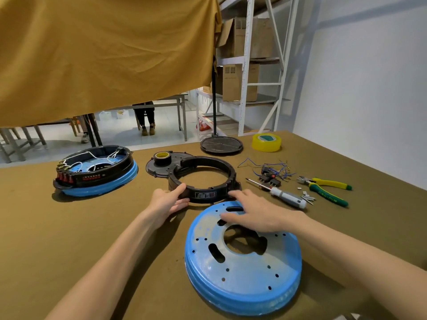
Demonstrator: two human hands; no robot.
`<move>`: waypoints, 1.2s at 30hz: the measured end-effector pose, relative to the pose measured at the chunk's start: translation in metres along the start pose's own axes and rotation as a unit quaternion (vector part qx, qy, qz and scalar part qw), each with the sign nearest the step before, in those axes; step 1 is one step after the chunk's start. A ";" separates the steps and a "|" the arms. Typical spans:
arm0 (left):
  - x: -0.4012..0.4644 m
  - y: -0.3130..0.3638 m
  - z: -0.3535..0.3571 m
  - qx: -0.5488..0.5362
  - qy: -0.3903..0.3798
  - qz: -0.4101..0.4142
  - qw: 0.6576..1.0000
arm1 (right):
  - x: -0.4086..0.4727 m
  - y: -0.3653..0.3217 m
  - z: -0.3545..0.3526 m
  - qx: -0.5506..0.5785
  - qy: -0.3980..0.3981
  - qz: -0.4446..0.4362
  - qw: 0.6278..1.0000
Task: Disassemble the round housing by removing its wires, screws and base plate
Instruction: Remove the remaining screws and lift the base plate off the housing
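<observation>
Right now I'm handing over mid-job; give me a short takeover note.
Left hand grips the near-left rim of the stripped black ring housing. Right hand rests open across the ring's near-right edge and the detached blue base plate.
Done: this unit's wires and screws lie to the right by the screwdriver and pliers.
Left: the second housing, far left, is still wired and on its blue plate.

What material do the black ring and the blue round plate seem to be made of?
Black ring: probably moulded plastic, with a matte finish, ribs and a printed label. Blue round plate: likely pressed sheet metal under a blue coating or film, with punched holes and worn pale patches.
</observation>
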State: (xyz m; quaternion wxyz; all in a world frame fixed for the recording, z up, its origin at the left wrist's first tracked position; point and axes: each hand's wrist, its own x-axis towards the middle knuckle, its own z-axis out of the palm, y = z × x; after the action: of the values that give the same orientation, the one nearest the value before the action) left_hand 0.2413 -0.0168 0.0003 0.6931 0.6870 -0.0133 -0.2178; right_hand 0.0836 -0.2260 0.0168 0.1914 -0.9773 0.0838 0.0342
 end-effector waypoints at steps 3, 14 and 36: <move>-0.005 -0.009 -0.001 0.172 0.039 0.069 0.982 | -0.012 0.000 0.005 -0.025 -0.020 -0.019 0.999; -0.059 -0.051 0.017 0.322 -0.001 0.228 0.919 | 0.038 0.011 0.011 0.106 0.247 -0.037 0.962; -0.072 -0.050 0.017 0.268 0.051 0.248 0.929 | -0.024 0.067 -0.005 0.136 0.203 0.143 0.959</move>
State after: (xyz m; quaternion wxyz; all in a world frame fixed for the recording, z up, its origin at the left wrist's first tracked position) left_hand 0.1565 -0.0080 -0.0259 0.5146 0.8323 -0.2059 0.0080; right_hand 0.0478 -0.2855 -0.0012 0.2950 -0.9061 0.2636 -0.1498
